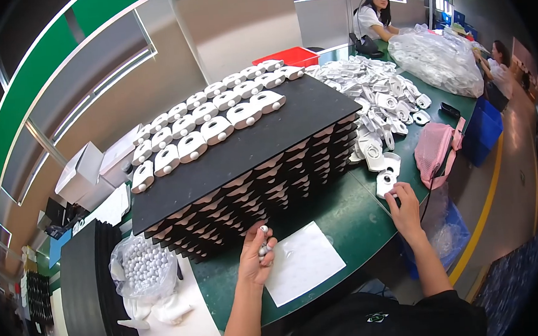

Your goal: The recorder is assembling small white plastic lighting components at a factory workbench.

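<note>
At left, we recorded a clear bag [141,288] of white balls [143,262]. The left hand [257,253] held several small balls [263,251] in curled fingers. Rightward, the right hand's [403,210] fingers were bent at a white housing [383,188] on the counter [360,224]; we could not tell whether they gripped it.

**Green workbench [362,208] carries a crowded load**

A tall stack of black boards [252,144], layered with white plastic parts [275,102], stands on the bench. To its right spreads a loose heap [384,97] of similar parts. A white sheet [303,262] lies flat by the near edge, a pink bag [435,147] rests near the right edge, and a bulky clear bag [436,62] sits farther back.
</note>
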A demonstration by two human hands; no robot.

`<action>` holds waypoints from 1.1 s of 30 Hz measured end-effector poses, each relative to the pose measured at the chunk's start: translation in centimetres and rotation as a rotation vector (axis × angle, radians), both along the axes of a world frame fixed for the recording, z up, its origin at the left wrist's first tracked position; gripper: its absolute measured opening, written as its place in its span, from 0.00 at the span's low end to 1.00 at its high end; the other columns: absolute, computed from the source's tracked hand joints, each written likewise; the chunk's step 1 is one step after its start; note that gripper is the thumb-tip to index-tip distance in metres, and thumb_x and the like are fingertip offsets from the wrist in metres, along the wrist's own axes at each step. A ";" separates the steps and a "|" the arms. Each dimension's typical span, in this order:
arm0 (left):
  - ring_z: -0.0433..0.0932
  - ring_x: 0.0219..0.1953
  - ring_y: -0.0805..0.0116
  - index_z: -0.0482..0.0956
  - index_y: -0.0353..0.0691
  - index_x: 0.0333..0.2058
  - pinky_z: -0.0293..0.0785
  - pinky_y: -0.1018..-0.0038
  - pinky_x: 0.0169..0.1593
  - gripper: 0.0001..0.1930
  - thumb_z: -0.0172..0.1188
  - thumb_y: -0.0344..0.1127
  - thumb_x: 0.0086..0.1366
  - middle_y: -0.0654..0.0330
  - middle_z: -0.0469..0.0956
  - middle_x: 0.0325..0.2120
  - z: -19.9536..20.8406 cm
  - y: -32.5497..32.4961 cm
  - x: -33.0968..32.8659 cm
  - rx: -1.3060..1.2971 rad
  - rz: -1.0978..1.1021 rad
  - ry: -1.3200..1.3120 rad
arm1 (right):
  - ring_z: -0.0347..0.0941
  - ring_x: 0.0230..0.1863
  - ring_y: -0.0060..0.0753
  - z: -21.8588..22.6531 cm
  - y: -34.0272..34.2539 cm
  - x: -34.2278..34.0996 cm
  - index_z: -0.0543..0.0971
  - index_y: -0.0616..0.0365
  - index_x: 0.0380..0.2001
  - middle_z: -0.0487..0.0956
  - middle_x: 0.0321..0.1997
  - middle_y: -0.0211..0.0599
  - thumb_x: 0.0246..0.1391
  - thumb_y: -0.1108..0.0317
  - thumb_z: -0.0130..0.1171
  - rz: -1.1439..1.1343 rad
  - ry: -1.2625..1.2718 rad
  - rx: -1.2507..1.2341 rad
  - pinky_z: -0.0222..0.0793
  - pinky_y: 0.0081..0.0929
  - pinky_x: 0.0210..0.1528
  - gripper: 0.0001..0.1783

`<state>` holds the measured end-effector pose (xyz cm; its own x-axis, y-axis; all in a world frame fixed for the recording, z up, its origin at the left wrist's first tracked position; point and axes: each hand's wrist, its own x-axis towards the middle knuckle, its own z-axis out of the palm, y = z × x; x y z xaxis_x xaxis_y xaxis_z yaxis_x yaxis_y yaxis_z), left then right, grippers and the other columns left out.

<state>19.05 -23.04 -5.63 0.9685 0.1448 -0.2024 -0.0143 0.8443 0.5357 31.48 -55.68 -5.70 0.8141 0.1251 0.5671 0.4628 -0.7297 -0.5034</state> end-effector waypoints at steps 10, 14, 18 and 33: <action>0.64 0.26 0.78 0.68 0.44 0.43 0.52 0.91 0.13 0.10 0.49 0.29 0.62 0.58 0.70 0.38 0.6 0.0 0.0 0.047 -0.045 -0.082 | 0.70 0.33 0.46 5.0 0.9 -0.3 0.72 0.61 0.37 0.74 0.28 0.46 0.34 0.71 0.65 0.102 0.339 -0.169 0.65 0.36 0.38 0.22; 0.65 0.24 0.80 0.69 0.41 0.40 0.52 0.91 0.13 0.08 0.50 0.31 0.62 0.59 0.72 0.36 0.4 0.0 0.3 0.059 -0.031 -0.053 | 0.70 0.34 0.47 5.8 1.5 0.6 0.74 0.62 0.33 0.75 0.30 0.46 0.36 0.71 0.63 0.317 0.335 -0.353 0.65 0.36 0.37 0.17; 0.65 0.24 0.80 0.70 0.39 0.39 0.51 0.91 0.13 0.08 0.51 0.33 0.62 0.59 0.73 0.35 0.2 0.5 0.2 0.072 0.038 0.004 | 0.72 0.29 0.39 6.3 7.0 -1.0 0.74 0.63 0.32 0.75 0.25 0.42 0.43 0.73 0.57 0.638 0.356 -0.093 0.67 0.30 0.34 0.09; 0.64 0.24 0.81 0.71 0.39 0.40 0.51 0.90 0.13 0.10 0.54 0.34 0.61 0.61 0.72 0.34 -0.1 0.9 0.4 0.055 0.106 -0.014 | 0.70 0.30 0.24 -1.2 15.3 -5.6 0.69 0.63 0.36 0.74 0.30 0.35 0.53 0.74 0.49 0.864 0.713 0.380 0.66 0.20 0.35 0.07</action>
<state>19.45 -22.18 -5.75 0.9500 0.2565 -0.1778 -0.1095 0.8072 0.5800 25.87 -40.38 -6.90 0.6894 0.7110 0.1386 0.2562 -0.0604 -0.9647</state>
